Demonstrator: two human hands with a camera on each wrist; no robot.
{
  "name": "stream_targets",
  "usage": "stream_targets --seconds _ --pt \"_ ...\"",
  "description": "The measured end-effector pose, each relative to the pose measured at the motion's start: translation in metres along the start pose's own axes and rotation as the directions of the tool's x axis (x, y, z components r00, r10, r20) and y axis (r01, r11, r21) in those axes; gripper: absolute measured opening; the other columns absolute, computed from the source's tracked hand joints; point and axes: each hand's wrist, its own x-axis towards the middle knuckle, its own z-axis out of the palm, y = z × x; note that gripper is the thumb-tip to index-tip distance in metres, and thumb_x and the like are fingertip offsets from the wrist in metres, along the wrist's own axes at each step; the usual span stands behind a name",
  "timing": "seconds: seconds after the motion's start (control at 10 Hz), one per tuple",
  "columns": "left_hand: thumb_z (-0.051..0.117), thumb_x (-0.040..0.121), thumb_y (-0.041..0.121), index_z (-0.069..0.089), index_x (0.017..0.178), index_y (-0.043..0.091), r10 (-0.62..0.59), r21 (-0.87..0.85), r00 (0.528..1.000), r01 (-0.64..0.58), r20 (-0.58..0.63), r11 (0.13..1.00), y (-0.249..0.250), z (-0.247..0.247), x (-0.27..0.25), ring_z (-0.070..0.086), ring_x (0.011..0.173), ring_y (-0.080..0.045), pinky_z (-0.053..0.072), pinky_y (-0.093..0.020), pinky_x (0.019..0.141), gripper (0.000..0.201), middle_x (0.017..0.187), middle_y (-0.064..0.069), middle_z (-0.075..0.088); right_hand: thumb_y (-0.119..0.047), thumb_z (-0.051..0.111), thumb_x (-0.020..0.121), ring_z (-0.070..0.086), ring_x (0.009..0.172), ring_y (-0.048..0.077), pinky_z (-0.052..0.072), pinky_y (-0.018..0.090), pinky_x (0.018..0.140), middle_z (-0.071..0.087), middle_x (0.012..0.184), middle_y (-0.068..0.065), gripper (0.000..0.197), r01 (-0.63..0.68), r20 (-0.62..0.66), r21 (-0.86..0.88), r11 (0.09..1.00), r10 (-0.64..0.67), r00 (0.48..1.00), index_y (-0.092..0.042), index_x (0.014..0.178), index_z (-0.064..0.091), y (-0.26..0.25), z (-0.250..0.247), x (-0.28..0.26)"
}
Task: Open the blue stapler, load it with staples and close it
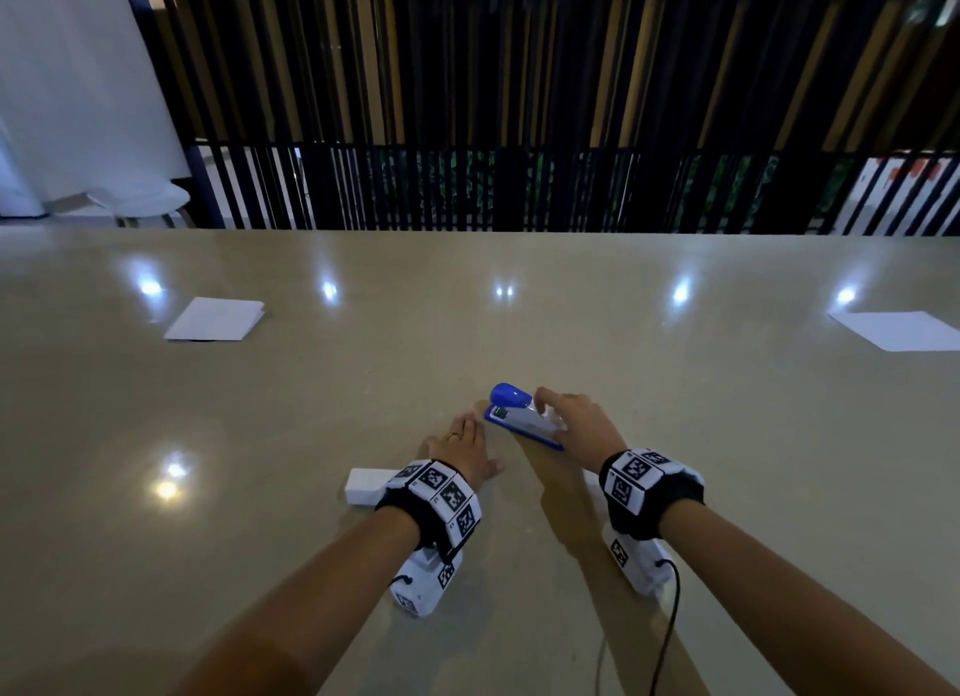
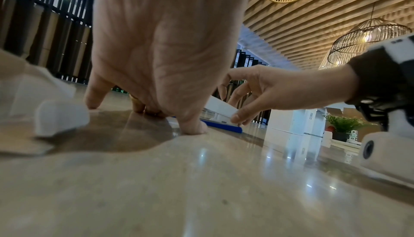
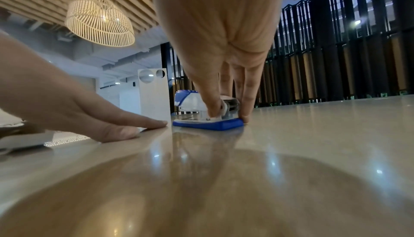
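The blue stapler (image 1: 511, 402) lies on the table with its blue nose pointing away to the left and its white top arm down over the blue base (image 3: 208, 125). My right hand (image 1: 569, 421) grips its rear end, thumb (image 3: 211, 111) on one side and fingers (image 3: 245, 115) on the other, index finger raised over the top. My left hand (image 1: 462, 443) lies flat on the table just left of the stapler, fingers straight, holding nothing. A small white staple box (image 1: 366, 485) sits beside my left wrist, also seen blurred in the left wrist view (image 2: 60, 117).
The glossy beige table (image 1: 675, 435) stretches wide around the hands. A folded white paper (image 1: 215, 320) lies far left and a white sheet (image 1: 898, 330) far right. A black slatted screen stands behind the table's far edge. A cable trails from my right wrist camera.
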Motion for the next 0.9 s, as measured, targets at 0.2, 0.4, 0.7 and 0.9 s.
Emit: stream_targets --seconds 0.2,0.4,0.7,0.9 --pt "0.025 0.098 0.049 -0.005 0.153 0.008 0.008 0.027 1.000 -0.008 -0.018 1.000 -0.001 0.001 -0.001 -0.006 0.152 -0.017 0.021 -0.051 0.117 0.075 0.163 -0.003 -0.014 -0.018 0.043 0.093 0.060 0.094 0.034 0.044 0.037 0.078 0.061 0.090 0.019 0.024 -0.308 -0.049 -0.002 0.952 0.307 0.950 -0.002 0.085 0.058 0.011 -0.016 0.032" --pt "0.023 0.098 0.050 -0.010 0.153 0.009 0.000 0.070 1.000 0.000 0.000 0.998 0.001 -0.001 0.000 -0.007 0.152 -0.017 0.021 -0.051 0.117 0.076 0.162 -0.002 -0.017 -0.025 0.041 0.098 0.065 0.094 0.034 0.042 0.033 0.070 0.066 0.106 0.020 0.038 -0.437 -0.092 0.030 0.899 0.438 0.894 0.006 0.106 0.061 0.038 -0.016 0.060" --pt "0.025 0.098 0.051 -0.009 0.153 0.009 -0.007 0.062 0.999 0.005 0.035 0.998 0.001 -0.004 0.005 -0.007 0.152 -0.018 0.022 -0.050 0.117 0.078 0.162 -0.003 -0.018 -0.010 0.044 0.095 0.065 0.100 0.033 0.044 0.034 0.071 0.065 0.111 0.020 0.026 -0.396 -0.057 -0.117 0.911 0.392 0.918 0.003 0.114 0.057 0.038 -0.020 0.055" --pt "0.044 0.092 0.050 0.023 0.149 0.005 0.098 0.098 0.995 -0.098 0.007 0.990 -0.009 -0.027 -0.003 0.029 0.142 -0.029 0.031 -0.044 0.113 0.075 0.157 -0.014 0.023 -0.016 0.049 0.092 0.060 0.106 0.031 0.046 0.036 0.080 0.061 0.111 0.015 0.025 -0.346 -0.093 -0.106 0.932 0.338 0.937 -0.002 0.109 0.060 0.030 -0.049 0.054"
